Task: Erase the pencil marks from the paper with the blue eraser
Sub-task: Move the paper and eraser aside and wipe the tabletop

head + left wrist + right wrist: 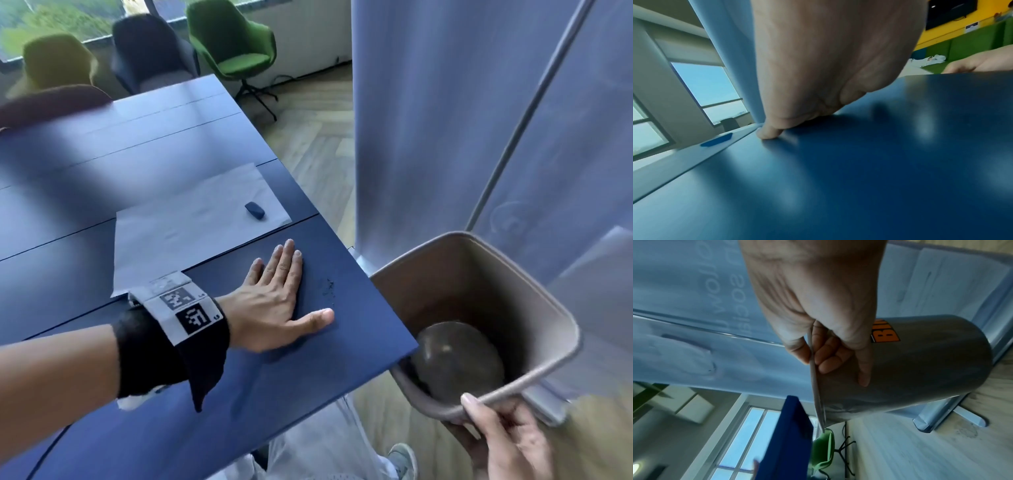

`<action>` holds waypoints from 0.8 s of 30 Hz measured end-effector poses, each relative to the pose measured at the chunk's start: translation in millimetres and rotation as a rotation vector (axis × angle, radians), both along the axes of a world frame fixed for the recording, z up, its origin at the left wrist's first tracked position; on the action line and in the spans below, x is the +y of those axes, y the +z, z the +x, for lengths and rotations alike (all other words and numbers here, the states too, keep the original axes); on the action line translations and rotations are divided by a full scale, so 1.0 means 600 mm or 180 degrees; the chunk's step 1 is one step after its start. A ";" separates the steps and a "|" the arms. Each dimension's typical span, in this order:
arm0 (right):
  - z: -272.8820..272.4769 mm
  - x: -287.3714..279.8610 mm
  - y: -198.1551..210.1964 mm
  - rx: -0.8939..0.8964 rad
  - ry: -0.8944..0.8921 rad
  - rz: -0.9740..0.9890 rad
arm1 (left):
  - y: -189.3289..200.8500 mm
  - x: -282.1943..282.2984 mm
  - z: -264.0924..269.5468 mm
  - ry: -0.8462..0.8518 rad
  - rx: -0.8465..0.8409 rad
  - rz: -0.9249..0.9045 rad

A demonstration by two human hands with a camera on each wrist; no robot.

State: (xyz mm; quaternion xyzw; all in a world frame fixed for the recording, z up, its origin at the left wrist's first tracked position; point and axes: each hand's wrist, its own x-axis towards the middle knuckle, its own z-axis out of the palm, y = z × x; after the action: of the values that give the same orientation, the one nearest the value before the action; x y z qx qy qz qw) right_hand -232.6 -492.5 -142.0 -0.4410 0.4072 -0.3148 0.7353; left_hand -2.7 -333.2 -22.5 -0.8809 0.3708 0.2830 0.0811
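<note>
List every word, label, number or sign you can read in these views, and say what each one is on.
"BIN", cut off by the right hand: orange sticker on the grey bin.
Pale mirrored lettering on the blue banner: seen from behind, too faint to read.
Black-and-white square code markers on the left wrist band: patterns; a tiny character beside them is too small to read.
Paper, blue eraser: no text visible.

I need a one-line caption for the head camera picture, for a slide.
Left hand flat on the blue table beside eraser crumbs; right hand holds a bin at the table's edge.
</note>
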 end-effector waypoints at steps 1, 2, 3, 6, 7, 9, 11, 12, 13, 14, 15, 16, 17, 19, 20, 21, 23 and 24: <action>-0.004 0.012 0.004 0.0010 -0.0052 -0.0066 | -0.002 -0.013 -0.008 0.0000 -0.0006 -0.0019; -0.008 0.022 0.005 0.0027 -0.0105 -0.0130 | -0.002 -0.028 -0.018 -0.0042 -0.0024 -0.0036; -0.009 0.031 0.002 0.0064 -0.0119 -0.0191 | -0.005 -0.044 -0.030 -0.0097 -0.0021 -0.0057; -0.015 0.052 -0.004 0.0201 -0.0060 -0.0280 | -0.017 -0.095 -0.076 -0.0302 0.0015 -0.0225; -0.015 0.055 -0.004 0.0209 -0.0050 -0.0289 | -0.019 -0.110 -0.094 -0.0413 0.0021 -0.0294; -0.010 0.059 -0.001 0.0212 -0.0006 -0.0250 | -0.017 -0.137 -0.134 -0.0796 0.0267 -0.0449; -0.004 0.061 0.003 0.0248 0.0063 -0.0266 | -0.003 -0.156 -0.170 -0.1126 0.0771 -0.0710; 0.000 0.062 0.005 0.0250 0.0066 -0.0288 | 0.003 -0.160 -0.176 -0.1104 0.0964 -0.0861; 0.002 0.063 0.006 0.0213 0.0068 -0.0289 | 0.008 -0.161 -0.171 -0.1010 0.1034 -0.0966; 0.001 0.063 0.007 0.0193 0.0057 -0.0289 | 0.012 -0.157 -0.158 -0.0885 0.0956 -0.1015; -0.002 0.064 0.007 0.0179 0.0022 -0.0298 | 0.016 -0.148 -0.138 -0.0750 0.0759 -0.1025; -0.005 0.065 0.008 0.0159 0.0004 -0.0295 | 0.019 -0.135 -0.112 -0.0620 0.0528 -0.0976; -0.007 0.064 0.010 0.0122 -0.0031 -0.0278 | 0.020 -0.119 -0.085 -0.0489 0.0322 -0.0860; -0.011 0.062 0.008 0.0082 -0.0071 -0.0313 | 0.016 -0.078 -0.033 -0.0177 0.0028 -0.0533; -0.011 0.063 0.010 0.0063 -0.0061 -0.0324 | 0.012 -0.056 -0.014 -0.0024 -0.0061 -0.0381; -0.011 0.064 0.010 0.0067 -0.0065 -0.0306 | 0.007 -0.038 -0.004 0.0049 -0.0128 -0.0240; -0.012 0.063 0.010 0.0044 -0.0068 -0.0270 | -0.006 -0.022 -0.005 -0.0073 -0.0166 -0.0066; -0.012 0.061 0.010 0.0007 -0.0065 -0.0250 | -0.010 -0.023 -0.016 -0.0206 -0.0138 -0.0034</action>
State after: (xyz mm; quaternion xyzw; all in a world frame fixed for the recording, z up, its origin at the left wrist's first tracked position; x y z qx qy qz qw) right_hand -239.8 -455.7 -135.8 -0.4656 0.3999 -0.3376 0.7137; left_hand -12.2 -347.1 -28.3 -0.8747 0.3987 0.2591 0.0935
